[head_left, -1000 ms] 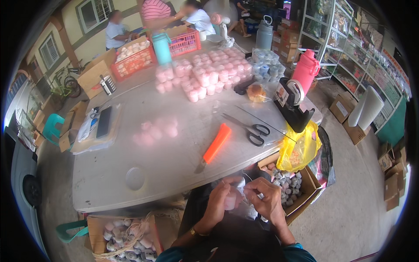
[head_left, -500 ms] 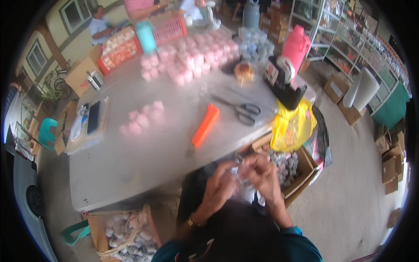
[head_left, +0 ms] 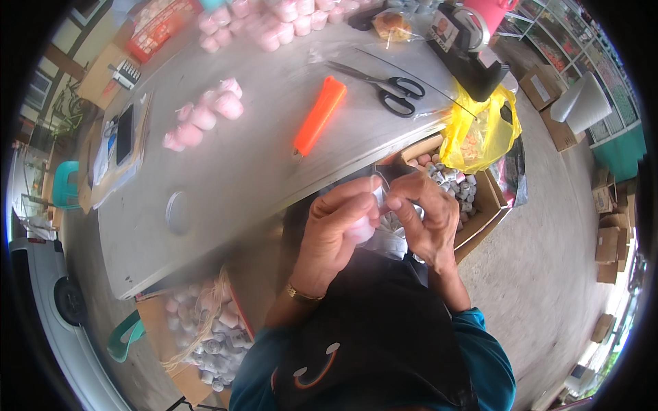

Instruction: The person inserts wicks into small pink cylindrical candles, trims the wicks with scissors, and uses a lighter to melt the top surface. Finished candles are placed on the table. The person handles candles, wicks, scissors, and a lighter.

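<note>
Teal sleeves (head_left: 488,363), black garment front (head_left: 391,329), small rainbow print (head_left: 321,374) with white ends, gold-coloured left wristband (head_left: 303,294)

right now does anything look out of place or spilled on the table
Mildly: what looks like a bagged bun lies on the table near the tape dispenser, food among tools. Nothing looks spilled.

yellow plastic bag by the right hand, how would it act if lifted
The yellow plastic bag would probably be floppy, as its film looks crumpled. It may feel light, since the film seems thin, and would likely sag.
</note>
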The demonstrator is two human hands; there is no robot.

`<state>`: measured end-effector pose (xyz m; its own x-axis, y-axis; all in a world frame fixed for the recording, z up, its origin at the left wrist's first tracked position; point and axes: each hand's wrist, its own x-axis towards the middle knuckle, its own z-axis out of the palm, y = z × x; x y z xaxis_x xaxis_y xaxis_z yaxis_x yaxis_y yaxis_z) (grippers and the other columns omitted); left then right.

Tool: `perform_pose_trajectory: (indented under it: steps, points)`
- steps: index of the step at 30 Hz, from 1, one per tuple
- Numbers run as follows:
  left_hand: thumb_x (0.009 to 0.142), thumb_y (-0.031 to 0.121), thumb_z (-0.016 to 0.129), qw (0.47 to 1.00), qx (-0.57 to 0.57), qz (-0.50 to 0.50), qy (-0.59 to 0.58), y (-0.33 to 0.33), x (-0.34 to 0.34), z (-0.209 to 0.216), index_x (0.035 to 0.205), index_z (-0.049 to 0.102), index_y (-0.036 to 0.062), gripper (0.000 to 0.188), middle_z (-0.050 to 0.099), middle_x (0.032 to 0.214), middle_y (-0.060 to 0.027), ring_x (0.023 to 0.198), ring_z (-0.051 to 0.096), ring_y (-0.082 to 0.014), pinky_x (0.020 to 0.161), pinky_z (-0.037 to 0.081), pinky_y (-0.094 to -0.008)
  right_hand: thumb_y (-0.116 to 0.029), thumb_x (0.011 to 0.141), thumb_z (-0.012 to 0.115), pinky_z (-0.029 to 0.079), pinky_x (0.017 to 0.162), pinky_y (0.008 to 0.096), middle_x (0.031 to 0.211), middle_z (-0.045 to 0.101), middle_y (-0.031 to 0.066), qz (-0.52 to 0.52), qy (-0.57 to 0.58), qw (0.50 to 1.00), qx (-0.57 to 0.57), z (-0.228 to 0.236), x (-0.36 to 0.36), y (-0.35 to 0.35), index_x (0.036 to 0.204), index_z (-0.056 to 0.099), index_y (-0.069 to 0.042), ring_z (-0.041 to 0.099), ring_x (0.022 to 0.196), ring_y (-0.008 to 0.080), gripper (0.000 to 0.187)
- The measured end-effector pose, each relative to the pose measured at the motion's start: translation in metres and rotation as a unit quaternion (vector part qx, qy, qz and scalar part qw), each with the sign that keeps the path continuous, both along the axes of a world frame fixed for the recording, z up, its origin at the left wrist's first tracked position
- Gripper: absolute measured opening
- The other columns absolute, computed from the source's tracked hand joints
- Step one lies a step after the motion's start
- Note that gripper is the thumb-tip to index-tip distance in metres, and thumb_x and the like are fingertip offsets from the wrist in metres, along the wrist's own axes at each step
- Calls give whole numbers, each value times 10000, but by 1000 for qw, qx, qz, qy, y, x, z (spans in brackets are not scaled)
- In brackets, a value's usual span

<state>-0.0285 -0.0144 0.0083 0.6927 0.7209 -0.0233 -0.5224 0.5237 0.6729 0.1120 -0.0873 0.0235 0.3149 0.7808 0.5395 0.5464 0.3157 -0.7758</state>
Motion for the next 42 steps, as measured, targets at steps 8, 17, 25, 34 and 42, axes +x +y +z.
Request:
perform_pose_trajectory:
  steps: [8, 17, 25, 34, 42]
  points:
    - [818, -29, 688, 801, 512, 179, 253, 4, 5, 3, 910, 704, 0, 97, 649, 791, -52, 712, 585, -103, 945, 444, -351, -8, 826, 656, 481, 662, 327, 860, 591, 111, 2, -98, 995, 36, 5, 4, 7, 903, 587, 3, 583, 716, 255, 104]
    - [823, 23, 704, 926, 273, 128, 226, 0, 1, 2, 895, 659, -7, 90, 642, 806, -51, 724, 561, -84, 693, 454, -231, 37, 856, 639, 499, 823, 254, 923, 613, 99, 29, 150, 987, -50, -8, -9, 2, 995, 576, 6, 600, 851, 129, 157]
    - [804, -8, 690, 861, 394, 221, 235, 2, 6, -4, 877, 657, -12, 80, 608, 732, -57, 671, 538, -89, 674, 442, -231, 105, 703, 659, 455, 987, 406, 869, 610, 81, -21, -142, 989, 29, -1, -5, 9, 968, 630, -37, 626, 800, 224, 301]
    - [769, -42, 676, 818, 467, 219, 253, 9, 1, -3, 842, 658, 16, 95, 664, 768, -66, 669, 625, -185, 997, 431, -476, 81, 722, 667, 452, 995, 430, 877, 605, 102, -27, -182, 983, 9, 0, -6, 12, 956, 612, -40, 626, 809, 272, 269]
    - [720, -25, 715, 734, 533, 328, 264, 5, 7, -12, 894, 665, 57, 199, 671, 801, -40, 703, 630, -207, 992, 442, -483, 55, 710, 681, 464, 712, 386, 911, 588, 107, -30, -254, 966, 41, -4, -1, 18, 978, 597, -24, 579, 794, 303, 291]
